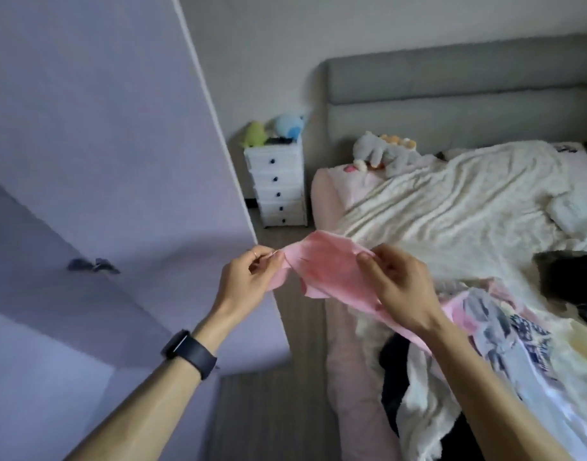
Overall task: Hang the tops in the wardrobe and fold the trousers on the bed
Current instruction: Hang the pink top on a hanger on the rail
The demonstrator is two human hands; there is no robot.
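A pink garment [325, 264] is stretched between my two hands above the bed's left edge. My left hand [248, 277] pinches its left end between thumb and fingers. My right hand [398, 284] grips its right part, and the cloth trails down under that wrist to the bed. Below lies a heap of clothes [484, 344]: white, black and printed pieces. The bed [451, 207] has a cream rumpled blanket. The wardrobe [102, 161] with pale lilac doors fills the left side; a dark handle [92, 265] shows on it.
A white drawer unit [278, 188] with plush toys on top stands between wardrobe and bed. Soft toys [381, 151] lie by the grey headboard [451, 84]. A dark garment [571, 277] lies at the bed's right. A strip of wooden floor [302, 361] runs between wardrobe and bed.
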